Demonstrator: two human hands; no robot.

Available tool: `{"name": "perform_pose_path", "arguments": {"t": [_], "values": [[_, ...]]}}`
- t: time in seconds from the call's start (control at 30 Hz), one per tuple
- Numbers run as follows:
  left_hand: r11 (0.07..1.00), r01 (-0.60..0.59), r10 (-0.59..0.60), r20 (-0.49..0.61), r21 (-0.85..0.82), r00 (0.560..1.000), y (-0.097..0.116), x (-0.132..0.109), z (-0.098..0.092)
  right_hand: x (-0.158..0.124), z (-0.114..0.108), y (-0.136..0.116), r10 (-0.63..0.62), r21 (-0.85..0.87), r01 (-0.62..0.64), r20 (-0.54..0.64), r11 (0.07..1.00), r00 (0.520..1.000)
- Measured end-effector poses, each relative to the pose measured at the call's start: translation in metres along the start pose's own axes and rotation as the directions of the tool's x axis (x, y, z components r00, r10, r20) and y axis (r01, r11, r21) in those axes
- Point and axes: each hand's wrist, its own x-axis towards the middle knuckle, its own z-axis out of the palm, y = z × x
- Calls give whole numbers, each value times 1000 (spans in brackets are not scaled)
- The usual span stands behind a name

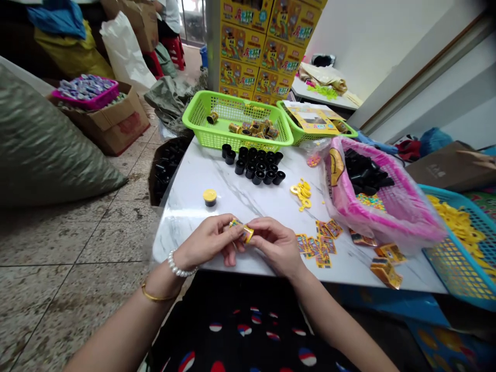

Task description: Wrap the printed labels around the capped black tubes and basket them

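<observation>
In front of my body, above the table's near edge, both hands pinch one small, shiny yellow printed label. My left hand grips its left part between thumb and fingers. At its right end are the closed thumb and fingertips of my right hand. The fingers hide part of the label. Beyond my left hand stands a black cup with a yellow top. Similar flat printed labels lie loosely overlapped to the right of my right hand. Several black cups stand grouped farther back, near some yellow plastic rings.
A green basket holding wrapped cups sits at the table's back. On the right are a pink basket with black parts and a blue basket with yellow pieces. Folded label stacks lie near the front edge. Yellow boxes are piled behind.
</observation>
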Motion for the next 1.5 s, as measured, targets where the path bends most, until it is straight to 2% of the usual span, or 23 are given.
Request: {"name": "perform_pose_path", "arguments": {"t": [0.1, 0.17, 0.3, 0.43, 0.5, 0.63, 0.67, 0.73, 0.8, 0.9, 0.97, 1.0, 1.03, 1.1, 1.13, 1.2, 1.23, 1.3, 1.37, 1.43, 1.5], "values": [[999, 31, -29, 71, -28, 997, -1, 0, -3, 0, 3, -2, 25, 84, -24, -11, 996, 1000], [995, 64, -58, 82, -79, 995, -1, 0, -3, 0, 4, -4, 29, 103, -28, -13, 994, 999], [978, 118, -107, 68, -175, 992, -3, -1, 3, -1, 5, -3, 8, 89, -4, -54, 996, 999], [972, 110, -108, 20, -206, 994, -9, -5, 12, -5, 7, -4, -30, 18, 32, -97, 999, 995], [971, 99, -102, -5, -217, 995, -11, -9, 17, -10, 9, -9, -48, -55, 45, -54, 998, 997], [970, 68, -84, -58, -235, 995, -13, -15, 24, -12, 10, -31, -91, -331, 147, 179, 932, 980], [974, 55, -75, -81, -220, 994, -13, -17, 24, -5, 7, -37, -104, -421, 192, 223, 887, 969], [991, 11, -37, -192, -133, 981, -14, -20, 22, 24, 1, -48, -117, -583, 230, 225, 779, 967], [999, -46, 51, -383, 22, 922, -14, -23, 16, 72, -9, -60, -151, -669, 158, 68, 727, 986], [965, -80, 220, -605, 250, 765, -12, -27, 3, 157, -32, -75, -188, -569, 93, -110, 817, 976], [941, -49, 269, -655, 334, 706, -10, -29, -4, 192, -49, -83, -212, -528, 99, -157, 843, 965], [935, -30, 272, -659, 354, 702, -10, -31, -7, 197, -56, -86, -229, -561, 114, -139, 820, 964], [930, -10, 266, -654, 368, 708, -11, -33, -9, 193, -60, -87, -254, -609, 136, -111, 781, 961], [908, 25, 265, -621, 418, 738, -13, -38, -10, 158, -64, -87, -267, -733, 192, 15, 652, 964], [882, 42, 282, -599, 468, 750, -16, -41, -9, 131, -65, -85, -228, -790, 228, 116, 569, 967], [804, 70, 331, -543, 590, 771, -20, -46, -6, 73, -72, -79, -69, -849, 301, 302, 435, 951], [768, 76, 346, -513, 635, 786, -22, -47, -5, 47, -78, -74, 16, -868, 305, 338, 392, 941], [755, 69, 327, -467, 652, 822, -24, -45, -1, 7, -92, -62, 125, -916, 230, 284, 329, 951], [807, 43, 261, -422, 589, 868, -25, -35, 5, -12, -102, -49, 148, -928, 152, 213, 341, 966], [859, 12, 206, -367, 513, 907, -22, -21, 15, -15, -106, -39, 111, -915, 135, 190, 381, 975], [879, -24, 191, -306, 477, 933, -18, -5, 29, -7, -104, -32, 64, -902, 179, 221, 393, 973]]}}
